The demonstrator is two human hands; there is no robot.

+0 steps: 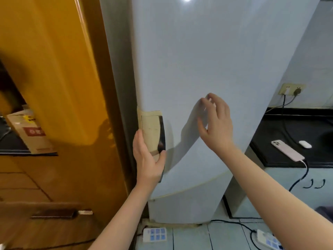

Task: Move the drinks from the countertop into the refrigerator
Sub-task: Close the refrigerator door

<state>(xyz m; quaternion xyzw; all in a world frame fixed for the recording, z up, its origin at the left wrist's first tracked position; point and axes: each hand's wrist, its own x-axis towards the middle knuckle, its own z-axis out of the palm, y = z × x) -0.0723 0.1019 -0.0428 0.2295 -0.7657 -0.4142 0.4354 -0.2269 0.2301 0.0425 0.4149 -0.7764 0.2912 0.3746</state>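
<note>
Refrigerator door (198, 60) shut, left hand (148, 159) grips its handle (152, 129), right hand (217, 123) hovers open nearby; pulling the door open looks next.

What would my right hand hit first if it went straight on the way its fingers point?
Most likely the fridge door: the right hand points loose fingers at its pale front, nothing between, though depth is unclear. The left hand grips the handle.
</note>
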